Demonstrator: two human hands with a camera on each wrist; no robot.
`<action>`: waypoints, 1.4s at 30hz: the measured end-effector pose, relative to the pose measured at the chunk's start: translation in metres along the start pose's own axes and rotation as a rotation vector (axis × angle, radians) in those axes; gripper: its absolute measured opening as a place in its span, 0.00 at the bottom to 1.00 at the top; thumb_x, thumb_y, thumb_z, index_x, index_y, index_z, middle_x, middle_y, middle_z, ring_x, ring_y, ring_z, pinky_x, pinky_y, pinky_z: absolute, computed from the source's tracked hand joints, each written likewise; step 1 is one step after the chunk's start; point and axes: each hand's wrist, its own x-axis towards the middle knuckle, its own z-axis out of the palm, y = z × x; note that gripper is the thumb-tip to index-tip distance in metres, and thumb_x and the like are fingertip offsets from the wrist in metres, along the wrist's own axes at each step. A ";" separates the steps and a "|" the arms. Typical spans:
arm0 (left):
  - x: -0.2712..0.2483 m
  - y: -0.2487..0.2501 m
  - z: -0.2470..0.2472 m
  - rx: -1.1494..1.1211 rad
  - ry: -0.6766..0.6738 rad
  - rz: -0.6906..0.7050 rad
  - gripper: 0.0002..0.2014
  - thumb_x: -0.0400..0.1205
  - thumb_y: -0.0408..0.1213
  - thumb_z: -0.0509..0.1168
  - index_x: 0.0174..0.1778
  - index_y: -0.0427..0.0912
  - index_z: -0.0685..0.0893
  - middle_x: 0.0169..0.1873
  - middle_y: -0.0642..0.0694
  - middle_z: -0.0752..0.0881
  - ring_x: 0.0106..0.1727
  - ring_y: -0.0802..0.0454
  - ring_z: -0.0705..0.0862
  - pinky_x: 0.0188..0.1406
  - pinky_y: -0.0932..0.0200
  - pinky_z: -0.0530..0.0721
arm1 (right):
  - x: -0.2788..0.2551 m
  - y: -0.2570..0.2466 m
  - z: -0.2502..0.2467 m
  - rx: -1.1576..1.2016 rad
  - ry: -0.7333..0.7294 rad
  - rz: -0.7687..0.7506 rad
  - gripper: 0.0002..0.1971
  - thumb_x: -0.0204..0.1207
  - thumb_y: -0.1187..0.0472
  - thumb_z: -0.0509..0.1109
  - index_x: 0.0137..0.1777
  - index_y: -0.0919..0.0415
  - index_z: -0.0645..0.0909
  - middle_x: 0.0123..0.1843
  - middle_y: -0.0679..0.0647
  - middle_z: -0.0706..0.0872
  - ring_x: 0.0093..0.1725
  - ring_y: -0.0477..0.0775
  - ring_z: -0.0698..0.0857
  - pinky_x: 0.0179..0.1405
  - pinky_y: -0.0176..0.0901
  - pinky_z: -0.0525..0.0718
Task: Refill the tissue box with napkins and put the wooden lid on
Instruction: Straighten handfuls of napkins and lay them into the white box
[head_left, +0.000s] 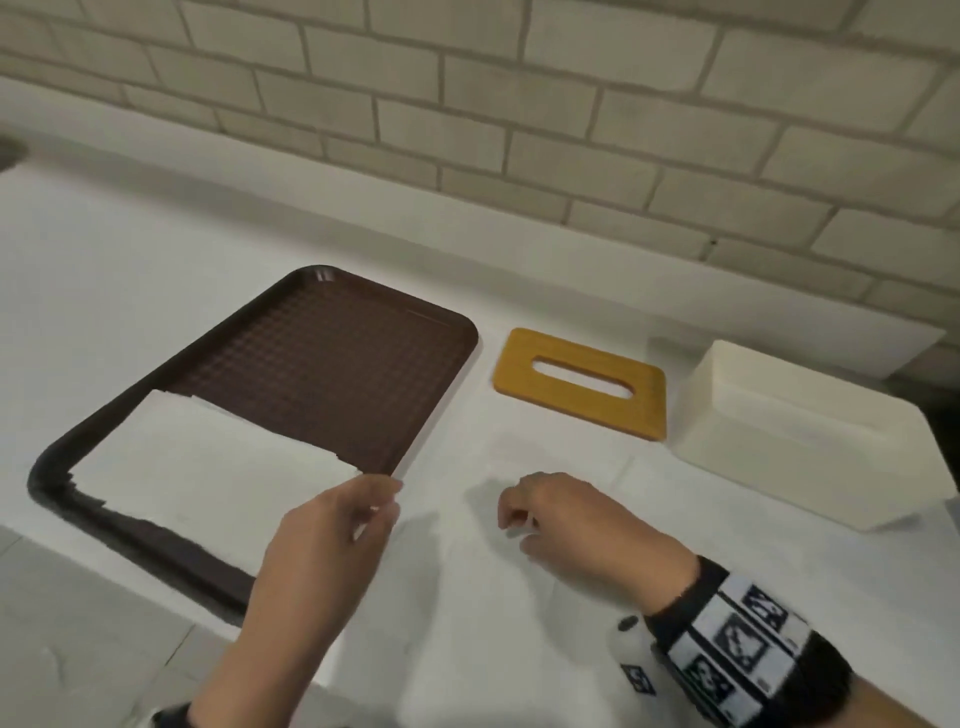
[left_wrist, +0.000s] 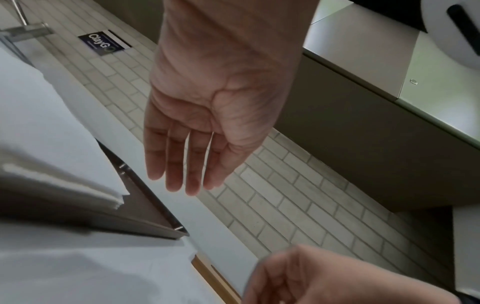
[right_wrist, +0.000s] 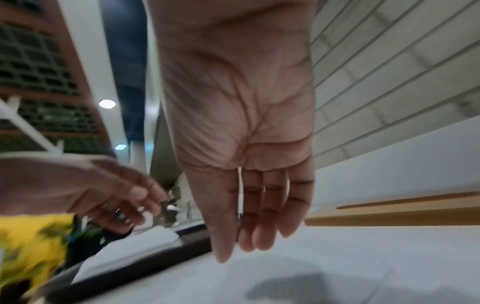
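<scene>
Nearest, we see both hands low over the white counter (head_left: 519, 649). Left hand (head_left: 322, 540) has straight, relaxed fingers beside the corner of the napkin stack (head_left: 208, 462), gripping nothing. Right hand (head_left: 576, 519) also holds nothing, fingers loose, over a single napkin (head_left: 545, 449) lying flat on the counter. The stack lies on the brown tray (head_left: 332, 353). Farther right, the wooden lid (head_left: 582, 384) lies flat, then the open white tissue box (head_left: 810, 431). Brick wall (head_left: 519, 104) behind.
</scene>
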 end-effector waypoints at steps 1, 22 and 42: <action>-0.001 -0.002 0.003 0.005 0.007 0.002 0.08 0.81 0.41 0.64 0.50 0.58 0.86 0.43 0.63 0.89 0.44 0.68 0.84 0.42 0.67 0.79 | 0.003 -0.008 0.005 -0.048 -0.016 -0.092 0.17 0.75 0.70 0.63 0.61 0.55 0.80 0.59 0.52 0.81 0.59 0.52 0.80 0.55 0.41 0.78; 0.014 -0.001 0.017 -0.252 -0.041 -0.025 0.06 0.81 0.47 0.64 0.48 0.64 0.84 0.43 0.65 0.88 0.46 0.70 0.84 0.45 0.76 0.77 | 0.015 -0.002 -0.026 0.076 0.002 -0.140 0.10 0.77 0.54 0.69 0.57 0.48 0.85 0.53 0.44 0.89 0.56 0.46 0.82 0.66 0.38 0.75; 0.017 0.052 0.067 -0.877 -0.231 -0.104 0.11 0.83 0.42 0.62 0.55 0.45 0.88 0.47 0.50 0.93 0.51 0.49 0.90 0.59 0.45 0.85 | -0.022 0.015 -0.027 1.147 0.223 0.120 0.09 0.76 0.61 0.70 0.54 0.62 0.86 0.50 0.57 0.92 0.50 0.56 0.91 0.52 0.46 0.87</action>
